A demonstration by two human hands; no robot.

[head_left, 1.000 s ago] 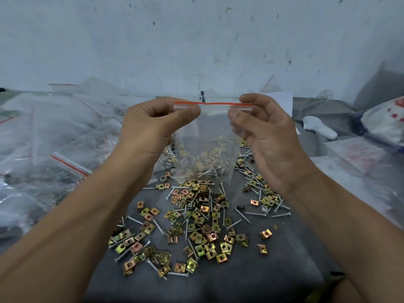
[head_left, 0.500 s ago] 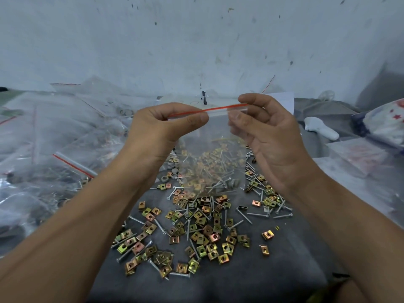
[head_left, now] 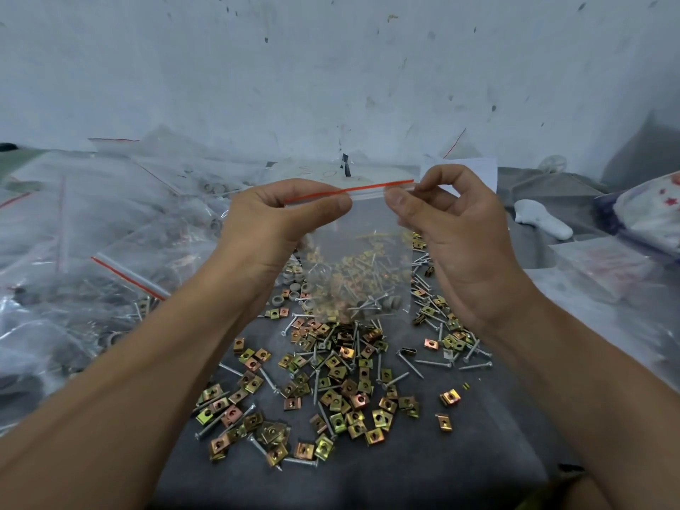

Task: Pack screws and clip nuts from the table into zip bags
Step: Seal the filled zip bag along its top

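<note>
Both hands, left (head_left: pixel 279 219) and right (head_left: pixel 452 230), pinch the bag (head_left: pixel 360 259) at its top corners above the bench (head_left: pixel 478 454); if one pinch slips, the screws inside may spill.

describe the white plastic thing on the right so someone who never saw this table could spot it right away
Start at the dark grey table strewn with clip nuts and screws, then look to its far right side, past the right hand. The white plastic piece lies there alone on grey cloth. It is solid, smooth and opaque white, unlike the clear bags nearby.
</note>
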